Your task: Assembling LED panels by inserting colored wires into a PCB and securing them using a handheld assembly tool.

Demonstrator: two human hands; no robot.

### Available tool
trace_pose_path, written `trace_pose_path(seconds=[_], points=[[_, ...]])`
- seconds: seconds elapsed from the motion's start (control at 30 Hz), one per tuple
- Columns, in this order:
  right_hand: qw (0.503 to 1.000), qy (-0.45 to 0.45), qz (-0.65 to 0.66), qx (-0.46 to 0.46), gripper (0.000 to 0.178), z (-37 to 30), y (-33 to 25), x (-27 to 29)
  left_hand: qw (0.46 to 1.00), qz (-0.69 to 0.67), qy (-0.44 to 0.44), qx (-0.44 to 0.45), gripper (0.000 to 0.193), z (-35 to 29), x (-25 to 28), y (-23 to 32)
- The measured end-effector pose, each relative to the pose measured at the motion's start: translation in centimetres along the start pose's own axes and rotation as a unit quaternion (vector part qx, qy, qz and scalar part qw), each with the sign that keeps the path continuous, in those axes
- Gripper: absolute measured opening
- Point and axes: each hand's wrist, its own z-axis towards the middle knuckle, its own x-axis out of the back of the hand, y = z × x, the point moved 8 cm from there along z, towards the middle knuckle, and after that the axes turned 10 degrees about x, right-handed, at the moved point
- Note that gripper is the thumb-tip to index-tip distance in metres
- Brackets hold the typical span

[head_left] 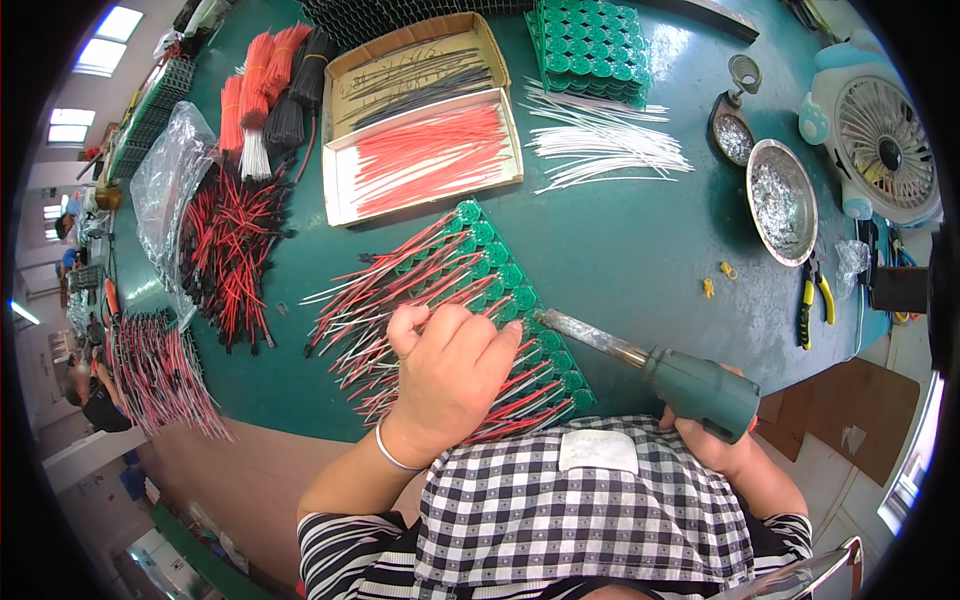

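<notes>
A green panel of round circuit boards [512,275] lies on the bench in front of me. Rows of red, white and black wires [370,290] fan out from it to the left. My left hand [455,360] is closed over these wires, its fingers curled and the fingertips close to the panel. What they pinch is hidden. My right hand [708,440] is wrapped round the green handle of a soldering iron [700,388]. The iron's metal barrel points left, and its tip is at the panel's right edge, close to my left fingertips.
Behind the panel is a cardboard box [335,190] of red and black wires. White wires [600,140] and stacked green boards [590,45] lie beyond. At right are a metal bowl [782,205], pliers [812,300] and a fan [880,140]. Wire bundles [235,255] fill the left.
</notes>
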Motion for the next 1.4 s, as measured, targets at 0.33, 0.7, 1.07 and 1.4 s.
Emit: trace_pose_path(seconds=[0.33, 0.7, 1.07, 1.4], points=[[0.997, -0.001, -0.033, 0.074, 0.025, 1.5, -1.4, -0.4, 1.0, 0.007, 0.001, 0.0, 0.021, 0.0, -0.2, 0.1], [0.996, 0.055, 0.057, 0.038, 0.018, 0.9, -0.7, 0.6, 1.0, 0.012, 0.006, -0.003, 0.02, 0.1, -0.4, 0.2], [0.993, 0.073, 0.06, 0.063, 0.019, -0.3, -0.9, 0.8, 1.0, 0.001, 0.017, 0.005, 0.02, -0.3, 0.4, 1.2], [1.0, -0.006, 0.004, -0.015, 0.028, -2.1, 1.0, -0.1, 1.0, -0.008, 0.019, 0.004, 0.018, -1.2, -0.4, 1.5]])
